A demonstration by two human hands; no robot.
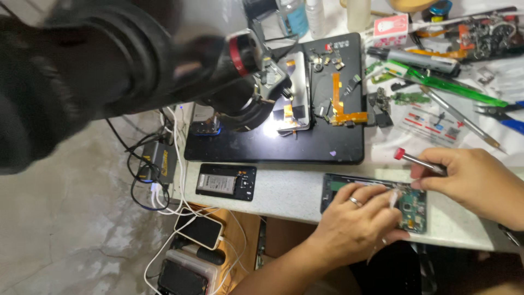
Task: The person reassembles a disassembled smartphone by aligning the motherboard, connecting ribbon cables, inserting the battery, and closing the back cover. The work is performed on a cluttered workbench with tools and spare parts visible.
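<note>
An opened phone [416, 210] with its green circuit board exposed lies near the front edge of the white worktop [289, 191]. My left hand [355, 216] rests across the phone, a ring on one finger, and pinches a small white pointed tool against the board. My right hand [475, 177] holds a slim screwdriver [417, 160] with a red cap, its shaft hidden in my fingers over the phone's right end.
A black mat [284, 147] carries a lit phone frame, orange flex cables and small parts. A second opened phone [226, 182] lies left of my hands. A black microscope [240, 71] looms top left. Tweezers, pliers and bottles crowd the back right. Cables and phones sit on the floor.
</note>
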